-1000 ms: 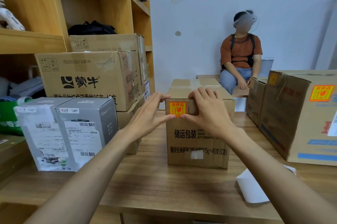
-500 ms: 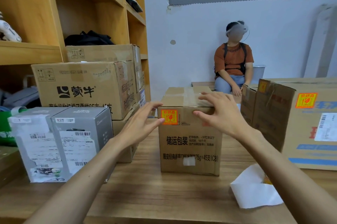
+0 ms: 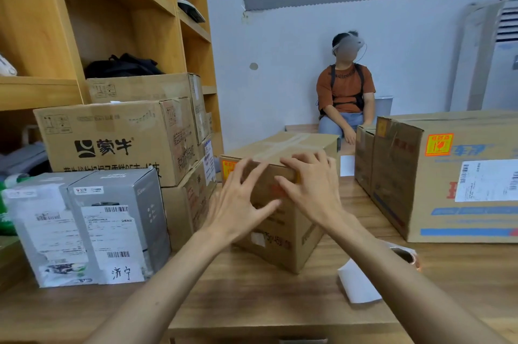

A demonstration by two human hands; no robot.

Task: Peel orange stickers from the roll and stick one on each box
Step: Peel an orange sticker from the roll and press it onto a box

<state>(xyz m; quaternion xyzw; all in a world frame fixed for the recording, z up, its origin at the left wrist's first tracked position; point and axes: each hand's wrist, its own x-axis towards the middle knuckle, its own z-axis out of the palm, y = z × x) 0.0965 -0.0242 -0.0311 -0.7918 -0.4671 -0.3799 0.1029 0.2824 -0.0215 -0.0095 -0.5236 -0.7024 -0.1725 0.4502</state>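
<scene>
Right, on the table [image 3: 252, 287] the middle box [image 3: 291, 142] sits corner-on, print blurred. My left hand [image 3: 241, 203] and right hand [image 3: 311, 189] spread loose-fingered over it, gripping nothing. My right forearm hides most of the sticker roll [image 3: 405, 255]; left fingers half cover the box's orange sticker [image 3: 228, 168].

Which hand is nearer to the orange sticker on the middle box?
Left. The left hand is at the front of the box, its fingers just right of the sticker; the right hand is farther right, at the box's near corner.
</scene>
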